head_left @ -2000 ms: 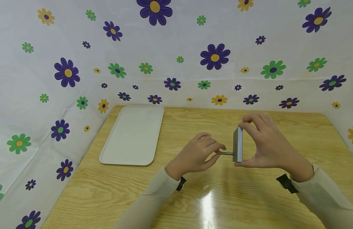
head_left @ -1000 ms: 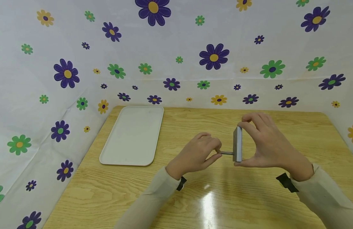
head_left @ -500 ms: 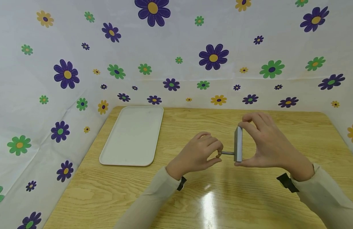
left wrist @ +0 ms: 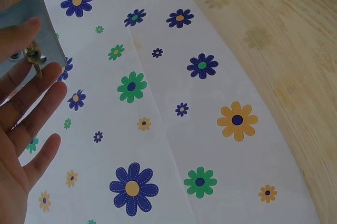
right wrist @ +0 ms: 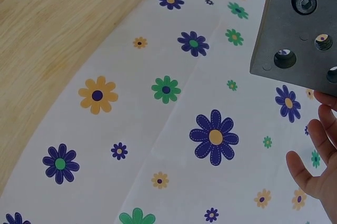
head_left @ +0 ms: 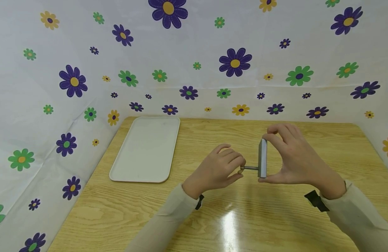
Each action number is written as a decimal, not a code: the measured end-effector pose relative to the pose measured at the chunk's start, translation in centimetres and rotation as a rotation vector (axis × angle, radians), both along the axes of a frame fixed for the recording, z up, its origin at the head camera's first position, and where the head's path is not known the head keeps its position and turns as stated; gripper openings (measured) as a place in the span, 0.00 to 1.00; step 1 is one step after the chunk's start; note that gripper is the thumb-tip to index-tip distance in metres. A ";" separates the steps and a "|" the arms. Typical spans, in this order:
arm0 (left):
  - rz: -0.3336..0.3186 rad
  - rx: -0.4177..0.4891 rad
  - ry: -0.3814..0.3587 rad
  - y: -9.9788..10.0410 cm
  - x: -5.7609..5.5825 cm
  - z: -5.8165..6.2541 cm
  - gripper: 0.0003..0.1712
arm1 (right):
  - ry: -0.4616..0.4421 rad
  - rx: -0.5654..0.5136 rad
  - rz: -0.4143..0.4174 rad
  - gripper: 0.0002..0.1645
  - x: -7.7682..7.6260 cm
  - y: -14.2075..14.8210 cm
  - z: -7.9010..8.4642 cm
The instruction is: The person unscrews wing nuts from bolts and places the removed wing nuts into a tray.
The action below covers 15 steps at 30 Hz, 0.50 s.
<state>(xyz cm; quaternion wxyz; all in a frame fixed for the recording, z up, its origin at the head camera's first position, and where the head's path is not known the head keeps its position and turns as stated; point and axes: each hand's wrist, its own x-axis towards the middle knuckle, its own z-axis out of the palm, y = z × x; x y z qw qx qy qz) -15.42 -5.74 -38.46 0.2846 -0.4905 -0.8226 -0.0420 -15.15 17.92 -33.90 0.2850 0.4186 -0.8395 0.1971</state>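
My right hand (head_left: pixel 296 157) grips a grey metal plate (head_left: pixel 262 159) by its top and bottom edges, holding it upright above the table. Out of the plate's left face sticks a thin metal bolt (head_left: pixel 251 168). A small brass-coloured wing nut (head_left: pixel 240 170) sits at the bolt's free end, between the thumb and fingers of my left hand (head_left: pixel 216 168). The left wrist view has the wing nut (left wrist: pixel 34 58) in front of the plate (left wrist: pixel 48 29). On the plate's other face, the right wrist view shows a recessed hex-socket bolt head (right wrist: pixel 305 3) and several holes.
A white tray (head_left: pixel 145 150) lies on the wooden table (head_left: pixel 118 210) at the back left. Behind and to the left hangs a white flower-printed cloth (head_left: pixel 187 49).
The left thumb and index finger have closed and parted around the wing nut, with the thumb now lower. The plate has shifted very slightly right in the right hand's steady grip.
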 end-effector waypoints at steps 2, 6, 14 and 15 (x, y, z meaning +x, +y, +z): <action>-0.001 0.001 -0.003 -0.1 0.0 0.0 0.15 | 0.002 0.000 -0.001 0.57 0.0 0.0 0.0; -0.002 0.005 -0.022 -0.1 0.0 0.0 0.12 | 0.005 -0.003 -0.001 0.57 0.0 0.1 0.0; -0.019 0.038 -0.045 -0.2 0.0 0.0 0.06 | 0.005 -0.001 0.004 0.56 -0.1 0.1 -0.1; -0.022 0.041 -0.048 -0.2 0.0 0.0 0.06 | 0.006 -0.001 0.005 0.56 -0.1 0.1 -0.1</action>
